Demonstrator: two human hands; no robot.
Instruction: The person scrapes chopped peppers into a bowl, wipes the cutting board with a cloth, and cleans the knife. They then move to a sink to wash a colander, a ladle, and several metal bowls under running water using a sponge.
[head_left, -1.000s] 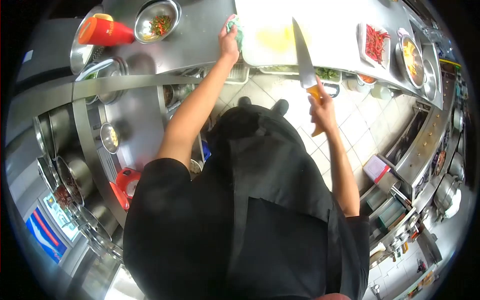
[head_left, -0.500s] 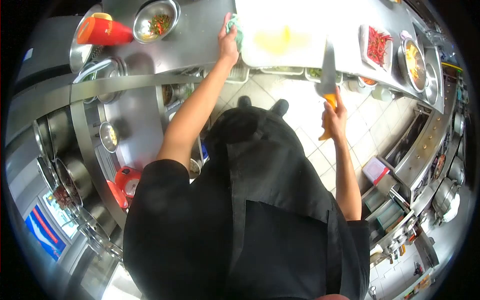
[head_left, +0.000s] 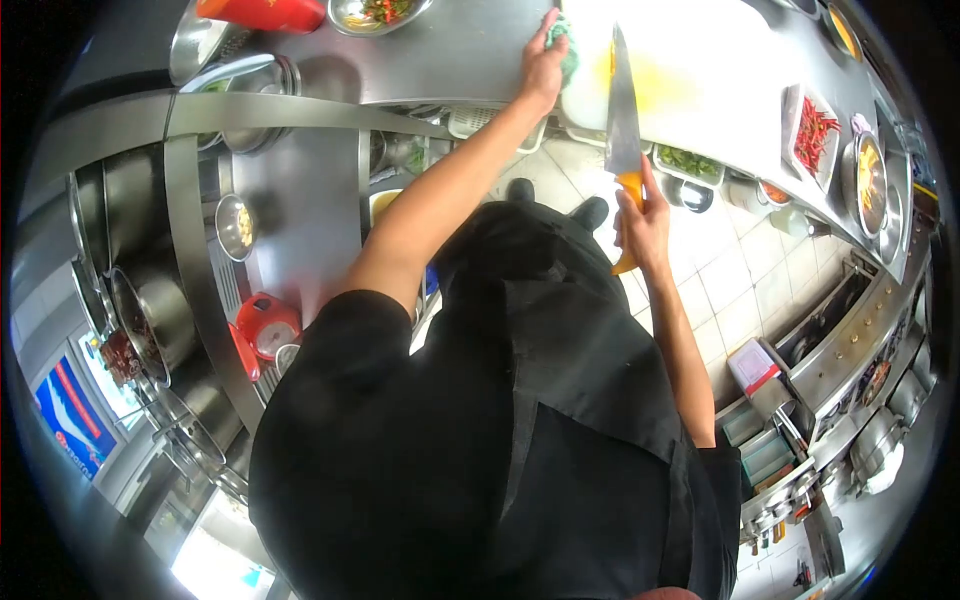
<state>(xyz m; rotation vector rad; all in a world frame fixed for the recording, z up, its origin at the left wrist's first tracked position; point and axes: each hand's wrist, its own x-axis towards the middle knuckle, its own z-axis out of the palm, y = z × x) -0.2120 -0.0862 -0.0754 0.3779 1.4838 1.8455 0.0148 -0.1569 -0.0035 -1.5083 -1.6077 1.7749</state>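
- In the head view, the right hand (head_left: 645, 222) has its fingers wrapped tight around the handle of the knife (head_left: 623, 115).
- The knife has just swung left. Half a second ago its tip was right of the yellow stain (head_left: 655, 88); now it is on the left side of it.
- So the blade is now much nearer the cloth (head_left: 568, 55), with only a small gap between them.
- The blade points away from the body, over the white board (head_left: 730, 100). I cannot tell if it touches. The handle sticks out past the near edge.
- The left hand (head_left: 542, 75) has its fingers closed on the green cloth, by the board's left edge, as it did before.
- The whole view has turned a bit, so the bowl (head_left: 375, 31) and the red chilies (head_left: 815, 135) show farther right. They sit on the surface (head_left: 440, 60), well apart.
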